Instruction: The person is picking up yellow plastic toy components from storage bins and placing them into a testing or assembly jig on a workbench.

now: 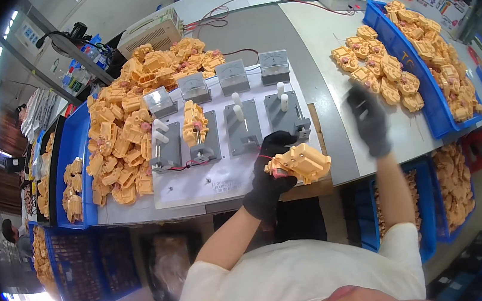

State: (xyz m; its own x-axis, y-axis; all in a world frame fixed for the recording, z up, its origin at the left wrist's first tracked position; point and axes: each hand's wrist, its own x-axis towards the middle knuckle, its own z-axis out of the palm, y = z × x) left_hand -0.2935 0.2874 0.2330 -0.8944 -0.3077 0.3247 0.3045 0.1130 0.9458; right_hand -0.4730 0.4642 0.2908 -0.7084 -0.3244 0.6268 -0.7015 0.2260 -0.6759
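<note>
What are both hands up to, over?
Left hand: holding pale-orange plastic housing. Right hand: blurred, grip unclear, near loose housings. Another housing occupies one grey fixture.

We note dark grey gloves point(260, 201) on the left hand point(267, 182) and right hand point(370, 121), the latter blurred. We log a white short-sleeved top point(304, 275), plain where visible; both forearms point(227, 236) uncovered.

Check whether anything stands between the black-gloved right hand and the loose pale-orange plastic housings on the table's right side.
Nothing visible does: the black-gloved right hand, blurred, is at the near edge of the loose pale-orange plastic housings. The long blue plastic bin stands beyond them, to their right.
</note>
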